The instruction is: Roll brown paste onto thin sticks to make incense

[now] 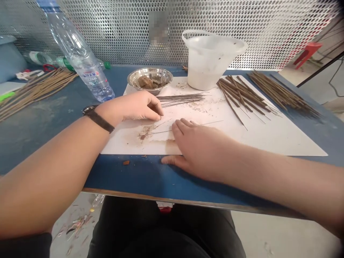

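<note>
Head cam view: left hand [135, 107] bunched, fingertips pressed together over the white paper sheet [268, 139], nothing visibly pinched. Right hand [200, 148] spread flat across a thin dark rod [156, 132] near the sheet's front edge, thumb out on the blue bench [123, 179].

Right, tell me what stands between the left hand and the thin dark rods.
Nothing visible: the left hand lies right at the near end of the thin dark rods on the white paper sheet.

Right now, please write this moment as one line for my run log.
left hand: curled on paper, beside thin rods | right hand: flat on paper, by one rod | bowl: brown paste
</note>
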`<action>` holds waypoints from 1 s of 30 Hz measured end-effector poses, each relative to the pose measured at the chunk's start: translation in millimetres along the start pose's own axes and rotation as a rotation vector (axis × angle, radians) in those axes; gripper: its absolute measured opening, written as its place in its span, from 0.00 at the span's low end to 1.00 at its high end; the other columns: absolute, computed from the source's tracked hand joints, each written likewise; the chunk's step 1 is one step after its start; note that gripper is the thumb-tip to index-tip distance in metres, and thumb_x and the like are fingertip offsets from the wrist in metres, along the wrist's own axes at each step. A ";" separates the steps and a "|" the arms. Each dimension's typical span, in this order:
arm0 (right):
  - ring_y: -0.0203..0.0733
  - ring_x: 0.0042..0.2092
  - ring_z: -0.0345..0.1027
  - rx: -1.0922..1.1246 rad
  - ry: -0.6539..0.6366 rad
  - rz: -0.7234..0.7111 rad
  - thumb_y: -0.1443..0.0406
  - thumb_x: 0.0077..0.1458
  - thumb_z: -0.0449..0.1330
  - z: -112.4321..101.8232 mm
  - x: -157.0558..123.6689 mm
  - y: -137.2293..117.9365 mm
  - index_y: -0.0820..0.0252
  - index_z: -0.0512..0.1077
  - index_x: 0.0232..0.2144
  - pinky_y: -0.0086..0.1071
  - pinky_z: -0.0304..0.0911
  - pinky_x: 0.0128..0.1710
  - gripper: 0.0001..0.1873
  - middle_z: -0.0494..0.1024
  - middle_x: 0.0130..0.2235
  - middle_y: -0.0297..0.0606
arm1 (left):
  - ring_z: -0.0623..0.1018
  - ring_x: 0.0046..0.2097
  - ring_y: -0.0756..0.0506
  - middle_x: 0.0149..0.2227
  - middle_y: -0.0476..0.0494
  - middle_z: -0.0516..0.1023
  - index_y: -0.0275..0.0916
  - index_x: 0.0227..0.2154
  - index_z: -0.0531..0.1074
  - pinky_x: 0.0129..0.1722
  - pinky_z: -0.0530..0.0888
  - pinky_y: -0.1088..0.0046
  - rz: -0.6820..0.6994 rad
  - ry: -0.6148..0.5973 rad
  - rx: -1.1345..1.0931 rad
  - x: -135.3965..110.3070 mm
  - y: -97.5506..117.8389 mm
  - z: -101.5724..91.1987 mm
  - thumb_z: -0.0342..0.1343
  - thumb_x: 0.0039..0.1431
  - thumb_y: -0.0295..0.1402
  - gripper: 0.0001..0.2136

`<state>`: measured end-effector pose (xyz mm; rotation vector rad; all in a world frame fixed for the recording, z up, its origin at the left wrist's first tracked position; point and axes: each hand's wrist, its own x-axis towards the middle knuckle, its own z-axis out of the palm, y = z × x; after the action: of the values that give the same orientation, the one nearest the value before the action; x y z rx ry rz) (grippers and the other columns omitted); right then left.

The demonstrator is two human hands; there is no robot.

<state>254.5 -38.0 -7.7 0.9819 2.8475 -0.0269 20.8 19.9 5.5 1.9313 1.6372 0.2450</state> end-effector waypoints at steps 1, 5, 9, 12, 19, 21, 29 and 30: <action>0.69 0.69 0.63 0.002 -0.001 0.001 0.41 0.67 0.52 -2.0 3.3 2.5 0.76 0.66 0.68 0.54 0.70 0.61 0.47 0.68 0.69 0.66 | 0.80 0.48 0.39 0.41 0.47 0.85 0.46 0.35 0.84 0.48 0.73 0.65 -0.001 -0.003 -0.004 -0.4 0.0 -0.3 0.67 0.50 0.36 0.08; 0.73 0.71 0.60 0.010 -0.038 -0.043 0.37 0.63 0.54 -5.2 -11.0 -4.3 0.79 0.65 0.69 0.57 0.68 0.63 0.53 0.64 0.70 0.69 | 0.80 0.47 0.40 0.42 0.48 0.85 0.46 0.34 0.84 0.47 0.73 0.66 -0.011 -0.004 -0.015 -1.1 1.7 -0.5 0.68 0.49 0.36 0.08; 0.72 0.71 0.61 0.026 -0.055 -0.079 0.37 0.62 0.54 -2.4 -34.3 -19.1 0.78 0.66 0.69 0.58 0.67 0.64 0.53 0.64 0.70 0.68 | 0.80 0.46 0.40 0.41 0.48 0.85 0.46 0.33 0.84 0.47 0.74 0.66 -0.021 0.013 -0.008 0.5 2.1 1.3 0.68 0.48 0.37 0.07; 0.70 0.71 0.59 0.030 -0.032 -0.052 0.38 0.65 0.52 -1.7 -24.1 -14.2 0.76 0.65 0.69 0.56 0.66 0.65 0.50 0.64 0.70 0.66 | 0.80 0.46 0.39 0.38 0.46 0.84 0.47 0.33 0.84 0.47 0.74 0.64 -0.028 0.026 0.002 1.6 1.2 2.8 0.67 0.48 0.37 0.07; 0.69 0.75 0.50 0.029 -0.045 -0.015 0.38 0.66 0.51 -3.0 3.8 0.7 0.79 0.59 0.72 0.56 0.56 0.72 0.52 0.56 0.74 0.66 | 0.80 0.43 0.40 0.38 0.45 0.84 0.44 0.31 0.83 0.44 0.74 0.64 -0.024 0.029 0.029 -0.8 5.5 2.1 0.65 0.51 0.37 0.06; 0.70 0.74 0.52 0.022 -0.068 -0.007 0.37 0.64 0.54 -3.2 -8.3 -7.6 0.79 0.61 0.71 0.55 0.58 0.71 0.54 0.58 0.73 0.67 | 0.80 0.43 0.40 0.38 0.45 0.84 0.44 0.32 0.83 0.44 0.74 0.65 -0.034 0.026 0.040 -1.3 7.4 1.7 0.64 0.52 0.37 0.06; 0.70 0.70 0.62 -0.022 -0.037 0.046 0.40 0.67 0.52 -4.9 -3.3 -4.3 0.80 0.64 0.69 0.54 0.69 0.62 0.49 0.64 0.70 0.69 | 0.79 0.39 0.42 0.35 0.46 0.82 0.44 0.31 0.82 0.40 0.72 0.66 -0.052 0.041 0.065 -2.8 10.8 3.4 0.63 0.51 0.36 0.06; 0.70 0.70 0.62 -0.026 -0.030 0.047 0.40 0.67 0.51 -4.1 3.6 0.9 0.81 0.63 0.69 0.53 0.68 0.63 0.50 0.64 0.70 0.70 | 0.79 0.38 0.42 0.35 0.46 0.82 0.44 0.31 0.82 0.39 0.72 0.67 -0.048 0.039 0.060 -3.3 11.4 3.5 0.63 0.50 0.36 0.06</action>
<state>251.7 -34.9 -4.0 1.0344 2.7895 0.0009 31.3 14.8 9.6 1.9400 1.7320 0.2180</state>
